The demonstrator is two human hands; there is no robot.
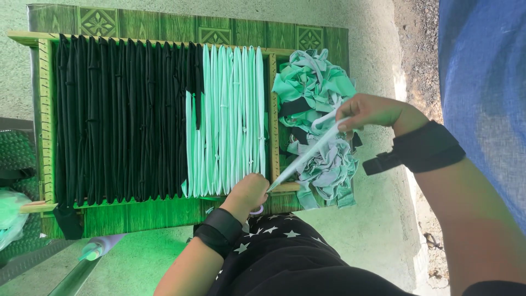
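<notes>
Black strips (118, 118) are filling the left of the loom (46, 109), mint strips (230, 118) lying just beside them toward its right edge. My left hand (247, 193) is clenching one end of a pale strip (307, 152) at the loom's near right corner. The strip is stretching taut across the scrap pile (318, 82) beside the loom's right edge, where my right hand (370, 112) is pinching its other end.
</notes>
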